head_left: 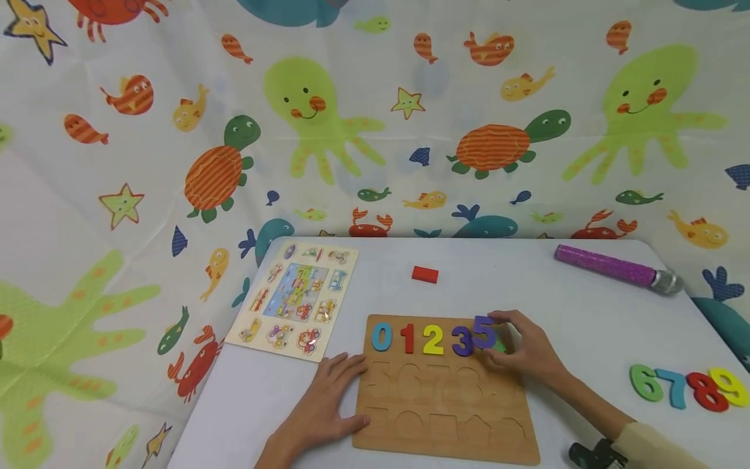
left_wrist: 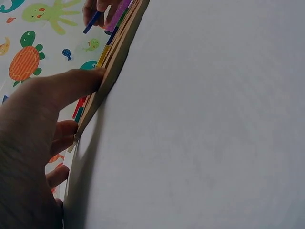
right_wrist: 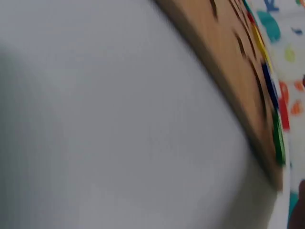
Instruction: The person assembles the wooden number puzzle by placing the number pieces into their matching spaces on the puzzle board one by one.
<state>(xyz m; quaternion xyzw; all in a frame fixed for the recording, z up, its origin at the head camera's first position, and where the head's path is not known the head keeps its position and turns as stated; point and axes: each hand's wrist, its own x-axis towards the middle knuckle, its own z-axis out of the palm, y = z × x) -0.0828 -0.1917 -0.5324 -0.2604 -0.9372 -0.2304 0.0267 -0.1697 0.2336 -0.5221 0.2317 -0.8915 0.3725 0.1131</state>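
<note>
Head view: your right hand (head_left: 530, 352) pinches the 5 (head_left: 484, 329) over the board's top row, while your left hand (head_left: 329, 402) touches the left edge of the board (head_left: 418, 396). The 5 should be light, stiff, perhaps slippery (smooth paint, I suppose), so hold its sides; it looks flat and purple.

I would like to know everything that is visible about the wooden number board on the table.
The wooden-looking board is light brown, roughly rectangular and rests on the white table. Its top row carries a blue 0, red 1, yellow 2, purple 3 and a partly hidden green piece. Below are two rows of shallow, unfilled recesses, some rounded, some angular. The left hand touches its left edge; the right hand pinches a purple 5 above its top row.
</note>
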